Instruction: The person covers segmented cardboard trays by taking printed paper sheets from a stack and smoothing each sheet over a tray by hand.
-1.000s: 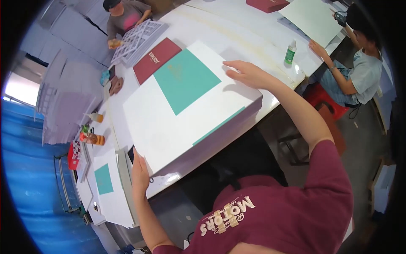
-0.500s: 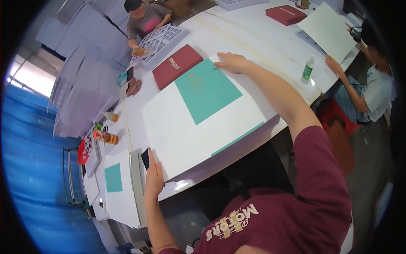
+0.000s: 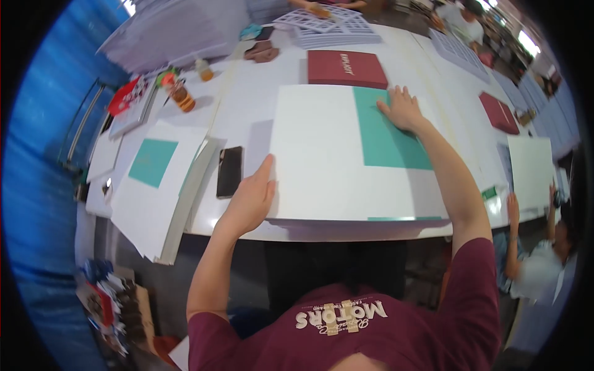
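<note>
White slab: While my left hand [image 3: 250,199] works the near left, the white slab [image 3: 318,151] lies flat between both hands on the surface [image 3: 247,93]; box or pile of sheets, I cannot tell.
Left hand: fingers stretched forward along the slab's left edge, touching it; whether any curl beneath, I cannot tell.
Right hand: fingers spread wide, palm down over the green panel [image 3: 383,139], tips near the slab's far edge, clasping nothing I can see. My forearm crosses the slab's right side.
Beyond right hand: red box [image 3: 348,68], lettered lid up, just behind the far edge.
Beside left hand: black phone [image 3: 229,172], apart from the slab; farther left, a second white stack [image 3: 136,201] with its own green patch.
Far right of hands: a co-worker's hand [image 3: 513,209] at an upright-looking white sheet [image 3: 530,164].
Step in hand: steadying or aligning the slab, I judge, one side and the far edge covered.
Next move calls for: level, even pressure from both hands, I reckon, with clearance kept from phone and red box.
</note>
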Available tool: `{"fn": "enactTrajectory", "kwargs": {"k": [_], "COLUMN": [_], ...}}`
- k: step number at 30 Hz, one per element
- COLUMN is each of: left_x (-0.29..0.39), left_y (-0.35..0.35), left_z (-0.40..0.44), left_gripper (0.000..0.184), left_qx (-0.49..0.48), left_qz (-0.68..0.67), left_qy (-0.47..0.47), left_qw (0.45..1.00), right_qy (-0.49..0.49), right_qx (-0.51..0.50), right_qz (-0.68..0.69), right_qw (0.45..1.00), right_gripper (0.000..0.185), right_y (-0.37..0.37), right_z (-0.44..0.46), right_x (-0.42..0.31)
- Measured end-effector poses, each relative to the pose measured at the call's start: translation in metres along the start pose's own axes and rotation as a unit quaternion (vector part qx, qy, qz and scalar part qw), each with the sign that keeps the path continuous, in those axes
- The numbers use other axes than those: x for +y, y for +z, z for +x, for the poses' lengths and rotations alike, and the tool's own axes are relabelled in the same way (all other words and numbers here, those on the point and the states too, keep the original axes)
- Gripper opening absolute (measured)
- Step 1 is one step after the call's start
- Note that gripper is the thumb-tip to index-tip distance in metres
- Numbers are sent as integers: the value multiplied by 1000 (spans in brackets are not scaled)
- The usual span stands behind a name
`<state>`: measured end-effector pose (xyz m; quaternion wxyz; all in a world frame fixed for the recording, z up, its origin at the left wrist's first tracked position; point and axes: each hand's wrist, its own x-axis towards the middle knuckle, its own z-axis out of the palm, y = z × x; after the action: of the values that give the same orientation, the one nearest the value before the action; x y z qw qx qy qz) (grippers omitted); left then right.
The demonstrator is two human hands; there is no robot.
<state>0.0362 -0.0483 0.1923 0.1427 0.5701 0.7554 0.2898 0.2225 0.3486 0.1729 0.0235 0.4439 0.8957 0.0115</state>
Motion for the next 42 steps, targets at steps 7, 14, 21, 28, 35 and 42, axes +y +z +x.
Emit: {"fn": "enactTrajectory", "kwargs": {"k": [7,14,21,28,35,42], "left_x": [-5,-10,-17,-18,-38,-7], "left_y": [-2,1,8,11,23,17], "left_z": [-3,-6,-5,-6,-4,-5], "left_gripper": [51,52,52,51,50,50], "left_qx": [-9,23,33,10,41,9], "left_qz": [-38,-25,-31,-61,-60,-95], "left_qy": [-28,3,10,-47,16,-88], "left_qw": [999,999,999,997,997,992], "right_qy": [-195,-213,-249,-451,-92,-25], "right_qx": [22,17,66,56,60,58], "right_qz": [55,48,43,30,-1,16], "right_qw": [979,976,965,890,994,998], "right_gripper": [76,66,68,63,64,69], "right_y": [-9,-15,-2,-12,20,24], "right_z": [23,36,8,-108,-8,-136], "right_x": [-163,-218,-217,-178,2,89]}}
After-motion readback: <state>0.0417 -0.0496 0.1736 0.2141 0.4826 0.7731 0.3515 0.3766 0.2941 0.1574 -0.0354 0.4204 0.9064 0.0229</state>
